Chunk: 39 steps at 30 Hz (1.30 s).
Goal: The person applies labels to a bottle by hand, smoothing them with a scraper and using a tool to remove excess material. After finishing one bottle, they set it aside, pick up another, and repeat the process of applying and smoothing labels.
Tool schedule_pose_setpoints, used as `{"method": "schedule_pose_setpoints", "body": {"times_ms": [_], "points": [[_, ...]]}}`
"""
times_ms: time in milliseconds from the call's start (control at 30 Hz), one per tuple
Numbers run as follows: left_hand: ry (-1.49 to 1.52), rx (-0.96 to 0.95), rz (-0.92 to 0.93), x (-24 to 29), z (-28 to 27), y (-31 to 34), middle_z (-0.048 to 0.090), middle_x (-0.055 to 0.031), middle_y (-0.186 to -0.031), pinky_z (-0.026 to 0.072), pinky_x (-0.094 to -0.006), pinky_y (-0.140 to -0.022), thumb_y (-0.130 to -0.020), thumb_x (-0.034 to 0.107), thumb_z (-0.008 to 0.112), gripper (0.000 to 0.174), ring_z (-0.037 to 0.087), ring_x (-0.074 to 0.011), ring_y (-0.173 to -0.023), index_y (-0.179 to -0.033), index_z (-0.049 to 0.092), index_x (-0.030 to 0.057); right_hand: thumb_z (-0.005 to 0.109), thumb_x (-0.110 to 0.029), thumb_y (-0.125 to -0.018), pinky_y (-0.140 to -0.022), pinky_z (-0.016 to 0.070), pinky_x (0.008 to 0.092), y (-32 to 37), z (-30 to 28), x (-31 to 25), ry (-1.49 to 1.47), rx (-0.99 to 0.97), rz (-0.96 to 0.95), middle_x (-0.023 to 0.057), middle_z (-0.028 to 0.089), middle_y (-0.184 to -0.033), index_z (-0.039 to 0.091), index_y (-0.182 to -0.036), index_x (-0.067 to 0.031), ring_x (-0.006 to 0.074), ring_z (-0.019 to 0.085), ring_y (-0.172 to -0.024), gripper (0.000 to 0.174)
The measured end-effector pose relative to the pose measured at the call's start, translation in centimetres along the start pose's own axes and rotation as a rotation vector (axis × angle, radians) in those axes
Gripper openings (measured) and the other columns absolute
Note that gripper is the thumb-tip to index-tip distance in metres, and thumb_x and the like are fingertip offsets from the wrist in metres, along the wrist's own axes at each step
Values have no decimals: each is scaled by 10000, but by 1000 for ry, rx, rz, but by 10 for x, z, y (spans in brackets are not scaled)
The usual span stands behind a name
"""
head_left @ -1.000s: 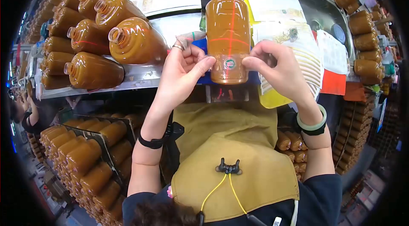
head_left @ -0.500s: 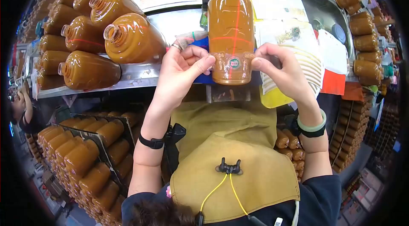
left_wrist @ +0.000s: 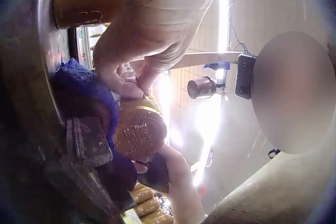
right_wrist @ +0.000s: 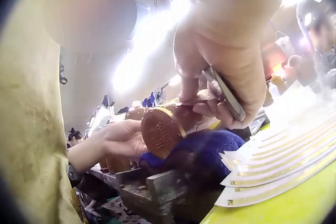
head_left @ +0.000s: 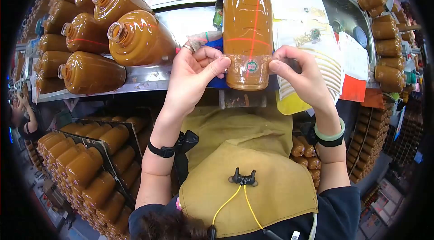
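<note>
A brown glass bottle [head_left: 246, 18] lies on its side with its neck pointing away from the person. Across its lower part runs a clear decal strip [head_left: 261, 69] with a green round emblem. My left hand [head_left: 192, 79] pinches the strip's left end between thumb and forefinger, and a cloth finger cover [head_left: 197, 41] shows on one finger. At the opposite end, my right hand [head_left: 305, 77] pinches the strip beside the glass. A flat grey metal piece [right_wrist: 229, 97] is tucked in the right hand's fingers. Blue cloth [right_wrist: 212, 148] lies under the bottle, whose embossed base [left_wrist: 137, 137] faces the person.
Several brown bottles [head_left: 142, 38] crowd the left of the bench. Fanned paper sheets [head_left: 329, 66] lie on a yellow board [head_left: 291, 104] at the right, near a metal sink [head_left: 348, 18]. More bottles [head_left: 86, 163] are stacked below at left.
The bottle and both hands have shifted slightly right in the head view. The decal lies slightly differently on the bottle, and both hands keep pinching its ends.
</note>
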<state>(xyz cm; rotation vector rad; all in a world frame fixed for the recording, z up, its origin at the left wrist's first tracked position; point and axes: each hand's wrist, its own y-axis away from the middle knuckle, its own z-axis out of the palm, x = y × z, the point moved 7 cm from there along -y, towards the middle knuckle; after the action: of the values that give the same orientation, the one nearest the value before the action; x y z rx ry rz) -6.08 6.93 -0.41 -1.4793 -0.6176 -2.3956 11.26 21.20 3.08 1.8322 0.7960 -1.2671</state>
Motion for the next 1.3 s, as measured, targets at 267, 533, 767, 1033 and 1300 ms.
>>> {"method": "schedule_pose_setpoints", "body": {"times_ms": [267,533,767,1033,1300], "points": [[27,-14,8,-1,0,0,661,-52,-961,533,-266,-774,-954,36,749,397,635,-113,-861,-1236,473,2,709,-148,-979,-717,445,218,-1,-2,4,-23,-3,26,-65,628,-828,694,-957,-18,17,525,-793,132],[11,-4,-6,-1,1,1,660,-47,-954,530,-266,-774,-954,35,748,406,629,-111,-854,-1259,483,-6,707,-152,-976,-732,456,227,0,-1,3,-1,6,27,-52,639,-837,700,-951,-15,25,534,-798,140],[-19,-9,5,0,1,1,659,-46,-960,534,-272,-776,-955,29,743,354,629,-113,-857,-1223,514,-3,703,-151,-974,-732,459,231,0,-1,3,-24,0,41,-48,641,-837,707,-956,-11,28,538,-798,142],[3,0,6,1,3,2,651,-37,-955,531,-270,-775,-957,22,737,341,623,-108,-851,-1220,523,0,698,-144,-973,-736,463,232,-1,-1,3,-30,-4,43,-43,651,-837,709,-949,-4,31,539,-800,142],[-18,-9,15,0,3,2,650,-40,-958,528,-263,-775,-955,27,742,348,619,-105,-857,-1223,522,2,698,-133,-971,-747,464,234,-1,0,3,-56,-9,39,-39,647,-840,708,-959,1,30,538,-812,135]]}}
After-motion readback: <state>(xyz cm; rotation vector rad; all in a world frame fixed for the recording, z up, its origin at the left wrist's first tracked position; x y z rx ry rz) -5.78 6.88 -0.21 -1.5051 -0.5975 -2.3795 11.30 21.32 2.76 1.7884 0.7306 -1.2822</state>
